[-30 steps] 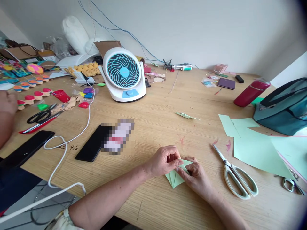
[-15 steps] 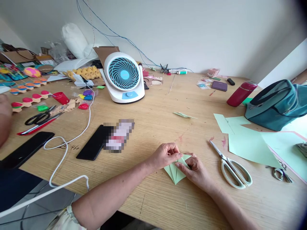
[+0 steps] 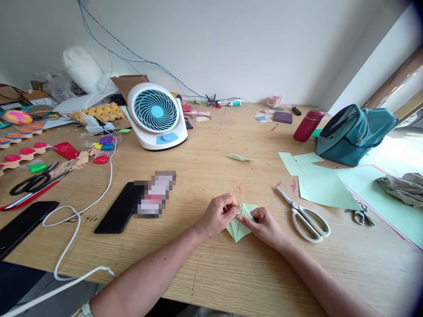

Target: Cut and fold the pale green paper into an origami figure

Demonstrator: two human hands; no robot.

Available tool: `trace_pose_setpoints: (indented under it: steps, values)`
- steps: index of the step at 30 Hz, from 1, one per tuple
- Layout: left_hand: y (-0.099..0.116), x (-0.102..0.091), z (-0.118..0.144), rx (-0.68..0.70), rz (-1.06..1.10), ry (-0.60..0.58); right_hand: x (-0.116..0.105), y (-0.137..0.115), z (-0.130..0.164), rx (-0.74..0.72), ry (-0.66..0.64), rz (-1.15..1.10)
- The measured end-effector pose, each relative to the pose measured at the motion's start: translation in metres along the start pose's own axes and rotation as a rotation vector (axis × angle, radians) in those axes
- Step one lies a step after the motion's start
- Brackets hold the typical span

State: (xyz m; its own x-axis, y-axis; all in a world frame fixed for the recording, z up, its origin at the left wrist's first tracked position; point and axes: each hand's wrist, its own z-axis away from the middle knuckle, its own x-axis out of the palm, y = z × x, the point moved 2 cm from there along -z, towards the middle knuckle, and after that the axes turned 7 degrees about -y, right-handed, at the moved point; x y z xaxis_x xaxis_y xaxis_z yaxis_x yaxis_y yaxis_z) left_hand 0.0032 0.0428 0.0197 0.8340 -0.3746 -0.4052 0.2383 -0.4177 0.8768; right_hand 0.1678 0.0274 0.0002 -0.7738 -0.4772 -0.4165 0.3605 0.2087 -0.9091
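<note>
Head view: both hands' fingers [image 3: 235, 210] pinch folded green paper [image 3: 238, 225]; bare table [image 3: 214, 273] around.

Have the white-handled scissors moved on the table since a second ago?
No. The white-handled scissors lie just as before beside the green paper sheet, blades toward the red stain on the table. Their shift in the picture comes from the head camera turning.
</note>
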Motion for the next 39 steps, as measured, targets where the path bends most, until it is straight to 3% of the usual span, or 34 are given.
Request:
trace_pose_setpoints:
  steps: [6, 15, 24, 33, 39]
  values:
    - [0.002, 0.002, 0.003, -0.053, 0.071, -0.018, 0.0, 0.002, 0.002, -0.026, 0.005, 0.037]
    - [0.003, 0.004, 0.004, 0.032, -0.045, 0.041, 0.002, 0.001, 0.002, -0.1, -0.031, 0.112]
    - [0.0, 0.006, 0.005, -0.026, -0.073, 0.081, -0.002, 0.002, 0.003, 0.023, 0.063, 0.023]
    - [0.003, 0.005, 0.004, 0.018, -0.105, 0.069, -0.007, -0.004, 0.002, 0.044, 0.098, -0.043]
    - [0.0, 0.006, 0.004, -0.035, -0.038, 0.077, -0.008, -0.004, 0.003, 0.054, 0.135, -0.12]
